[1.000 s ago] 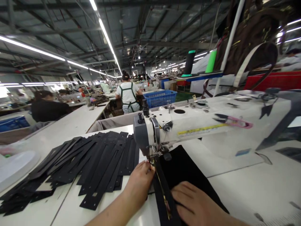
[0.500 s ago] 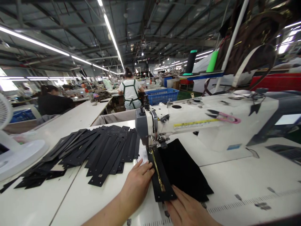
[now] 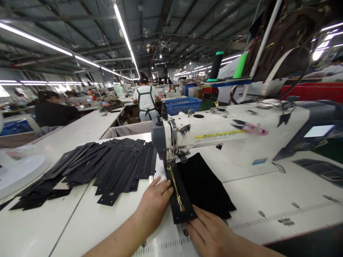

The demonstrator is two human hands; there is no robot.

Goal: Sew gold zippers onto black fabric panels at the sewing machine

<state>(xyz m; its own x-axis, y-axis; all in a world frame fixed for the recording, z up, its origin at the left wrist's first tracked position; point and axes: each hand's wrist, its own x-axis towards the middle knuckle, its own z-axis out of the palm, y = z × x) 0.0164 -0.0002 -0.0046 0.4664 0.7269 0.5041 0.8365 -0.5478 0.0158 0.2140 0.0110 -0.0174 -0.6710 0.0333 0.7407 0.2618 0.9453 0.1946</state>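
Touching the left edge of a long black strip with a gold metal zipper (image 3: 180,189), at the frame's lower centre, using the left hand (image 3: 155,201) with slightly spread fingers (image 3: 164,188); touching its lower right corner using the right hand (image 3: 211,232) with close-set fingers, impossible to tell whether pinching. Lying on the white desk (image 3: 85,221), running under the white-and-grey sewing machine (image 3: 235,142).

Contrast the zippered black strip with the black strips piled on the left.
The zippered strip carries a gold zipper; no zipper shows on the piled strips. The zippered strip's far end sits at the sewing machine, with left hand and right hand touching it; the piled strips overlap, untouched. Both are black.
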